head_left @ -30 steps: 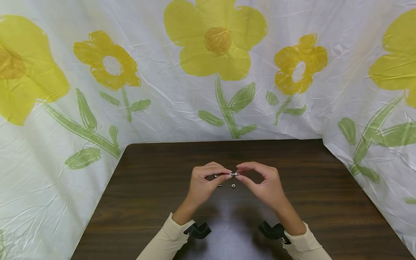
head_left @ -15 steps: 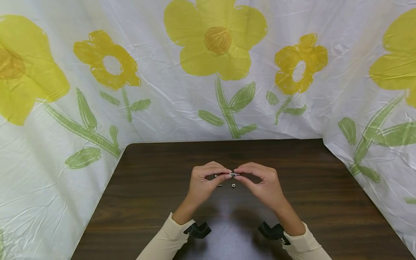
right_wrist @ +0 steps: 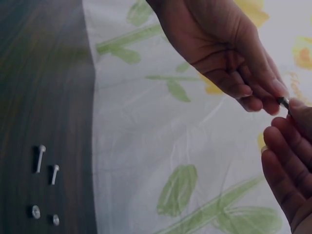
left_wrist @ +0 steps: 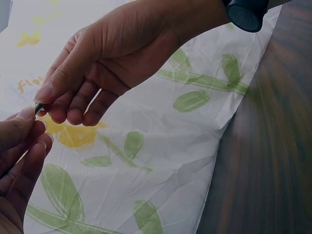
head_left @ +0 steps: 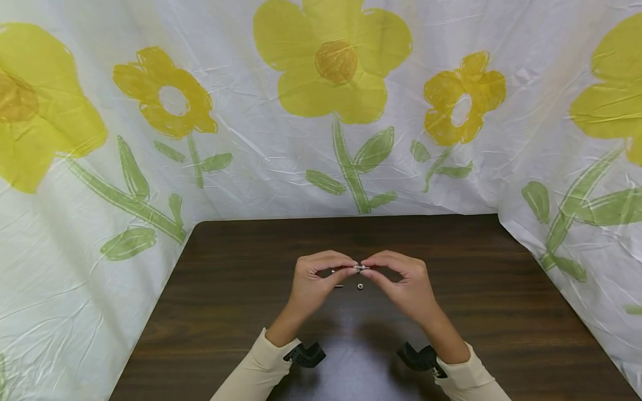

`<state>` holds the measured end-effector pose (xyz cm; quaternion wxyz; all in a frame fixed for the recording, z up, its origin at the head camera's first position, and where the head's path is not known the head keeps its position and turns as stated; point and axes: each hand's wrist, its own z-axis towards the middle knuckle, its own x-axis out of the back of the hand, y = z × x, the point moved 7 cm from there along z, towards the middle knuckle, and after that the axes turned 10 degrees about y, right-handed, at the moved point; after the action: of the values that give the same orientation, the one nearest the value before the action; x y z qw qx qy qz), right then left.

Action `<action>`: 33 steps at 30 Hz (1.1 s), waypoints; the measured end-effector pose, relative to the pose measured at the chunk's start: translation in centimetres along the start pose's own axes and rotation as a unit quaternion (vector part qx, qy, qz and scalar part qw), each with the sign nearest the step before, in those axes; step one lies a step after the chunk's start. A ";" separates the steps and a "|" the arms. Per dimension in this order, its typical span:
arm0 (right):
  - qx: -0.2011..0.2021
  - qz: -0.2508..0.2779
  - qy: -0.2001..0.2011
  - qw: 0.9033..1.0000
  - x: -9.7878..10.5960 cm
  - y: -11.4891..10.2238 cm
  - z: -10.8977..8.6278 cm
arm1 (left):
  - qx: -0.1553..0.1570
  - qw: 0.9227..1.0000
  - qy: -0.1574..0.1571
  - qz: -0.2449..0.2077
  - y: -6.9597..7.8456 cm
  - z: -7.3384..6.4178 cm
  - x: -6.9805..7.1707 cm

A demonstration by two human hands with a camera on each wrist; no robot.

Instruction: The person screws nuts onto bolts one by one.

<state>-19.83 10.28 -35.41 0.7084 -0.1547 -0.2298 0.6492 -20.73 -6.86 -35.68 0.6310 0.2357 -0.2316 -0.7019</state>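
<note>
Out over the table, my left hand (head_left: 315,278) pinches a small silver bolt (head_left: 359,268) between thumb and fingertips. My right hand (head_left: 408,280) pinches the other end of it, thumb below and index finger above. In the left wrist view a short stretch of the metal bolt (left_wrist: 38,107) shows between the two thumbs; the fingers hide most of it. I cannot tell whether a nut sits on it. On the table near the hands lie a longer bolt (right_wrist: 40,158), a shorter bolt (right_wrist: 54,174), a larger nut (right_wrist: 35,211) and a smaller nut (right_wrist: 55,220).
The dark wood-grain table (head_left: 241,312) ends at a white curtain (head_left: 271,167) printed with yellow flowers, which hangs behind it and along both sides. Black camera mounts sit on both wrists, below the cream sleeves (head_left: 253,367).
My right thumb and index finger have moved slightly left and closed in on the bolt's end. The left hand stays nearly still, and the loose parts on the table have not moved.
</note>
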 end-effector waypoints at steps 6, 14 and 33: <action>-0.022 -0.019 -0.008 1.000 -0.2 0.1 -0.1 | -0.002 1.000 0.001 0.002 1.5 0.5 -0.2; -0.104 -0.032 -0.029 0.994 -0.6 1.1 -0.8 | -0.001 1.000 -0.001 0.001 1.4 0.4 -0.3; -0.109 -0.037 -0.018 0.993 -0.3 0.9 -0.7 | 0.003 1.000 0.002 0.002 -1.2 -0.5 0.1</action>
<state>-20.23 10.10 -36.52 0.7062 -0.2104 -0.3176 0.5967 -21.37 -6.89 -36.88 0.6321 0.2383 -0.2333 -0.6995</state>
